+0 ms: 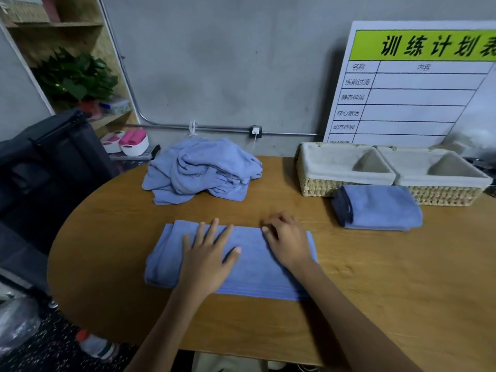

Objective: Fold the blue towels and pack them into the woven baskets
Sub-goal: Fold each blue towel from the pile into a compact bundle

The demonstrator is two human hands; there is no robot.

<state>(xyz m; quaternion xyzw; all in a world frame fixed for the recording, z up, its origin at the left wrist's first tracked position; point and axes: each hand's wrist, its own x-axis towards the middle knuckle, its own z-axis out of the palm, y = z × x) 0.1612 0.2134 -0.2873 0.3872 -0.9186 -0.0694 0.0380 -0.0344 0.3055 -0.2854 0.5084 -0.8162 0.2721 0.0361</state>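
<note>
A round wooden table (349, 304) fills the view. At its far right, two lined woven baskets (346, 167) are set side by side — both hold nothing. A heap of unfolded blue towels (201, 170) is piled at the far edge, and a folded blue towel (378, 208) is laid just in front of the baskets. Near the front edge, a partly folded blue towel (257, 272) is pressed flat by the left hand (208, 261), fingers spread, while its far right part is covered by the right hand (290, 242) — fingers curled, nothing gripped.
</note>
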